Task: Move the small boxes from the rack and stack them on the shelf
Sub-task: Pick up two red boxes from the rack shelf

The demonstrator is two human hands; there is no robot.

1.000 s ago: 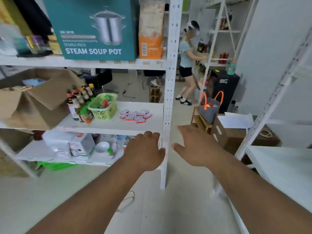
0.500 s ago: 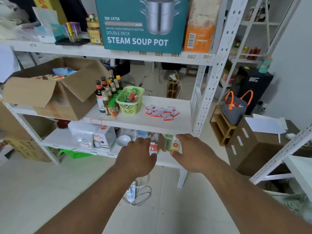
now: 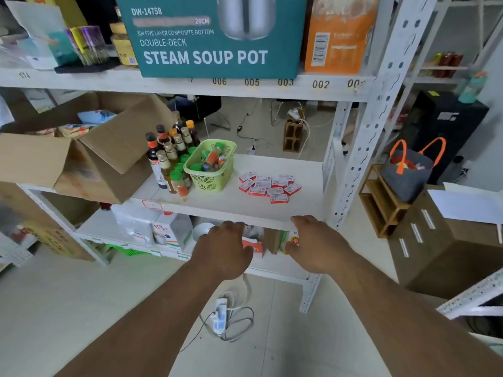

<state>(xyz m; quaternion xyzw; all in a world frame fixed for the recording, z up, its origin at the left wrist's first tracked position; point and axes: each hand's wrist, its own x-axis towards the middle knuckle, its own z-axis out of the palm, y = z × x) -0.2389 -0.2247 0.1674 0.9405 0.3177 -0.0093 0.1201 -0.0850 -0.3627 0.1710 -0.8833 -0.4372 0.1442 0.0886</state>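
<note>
Far left of the middle shelf [image 3: 245,205] there's an open cardboard box [image 3: 81,159] with its flaps up, then a bunch of sauce bottles [image 3: 168,156] packed tight against a green basket [image 3: 211,170] with more little jars in it. Right of the basket, a bit apart from it, the small boxes [image 3: 269,186] are spread flat in a loose cluster, red and white, some touching each other, not stacked at all. Up top sits the big teal steam soup pot carton [image 3: 212,39] with an orange box [image 3: 337,36] just beside it. Both arms are stretched out toward the shelf's front edge: left hand [image 3: 224,248] palm down with fingers loosely bent, nothing in it, right hand [image 3: 315,243] same deal, relaxed and holding nothing, neither one touching the boxes
</note>
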